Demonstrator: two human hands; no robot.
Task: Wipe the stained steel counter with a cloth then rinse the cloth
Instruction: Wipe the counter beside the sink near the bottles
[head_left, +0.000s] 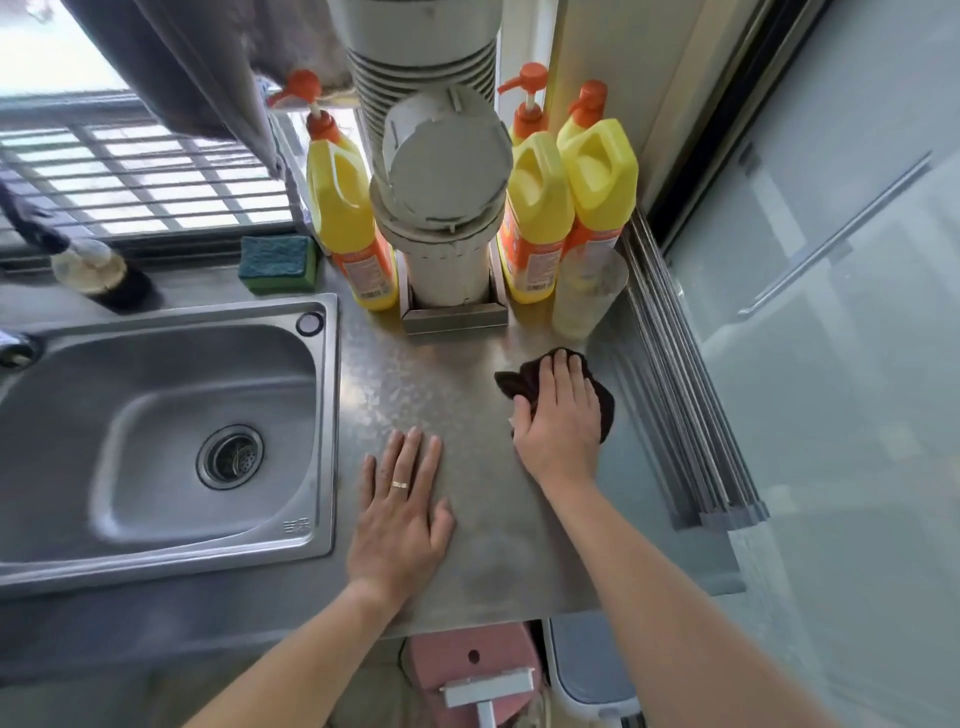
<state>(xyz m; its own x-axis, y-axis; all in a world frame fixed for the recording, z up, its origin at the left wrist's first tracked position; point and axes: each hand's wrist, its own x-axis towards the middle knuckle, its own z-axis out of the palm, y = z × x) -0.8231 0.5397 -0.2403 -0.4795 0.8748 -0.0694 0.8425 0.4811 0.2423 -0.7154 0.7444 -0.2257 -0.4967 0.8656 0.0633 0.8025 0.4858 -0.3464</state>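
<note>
On the stained steel counter (457, 395) right of the stainless steel sink (156, 431), a person's right hand (558, 415) presses flat, fingers straight, on a crumpled dark brown cloth (519, 382) toward the far right, near a cloudy plastic cup (587, 291); the left hand (400, 514), wearing a ring, rests open-palmed on bare steel nearer the sink, with three yellow detergent bottles (535, 208) standing behind

Cloth (602, 400) mostly hidden under right hand (558, 415); faucet (15, 351) cut off.
</note>
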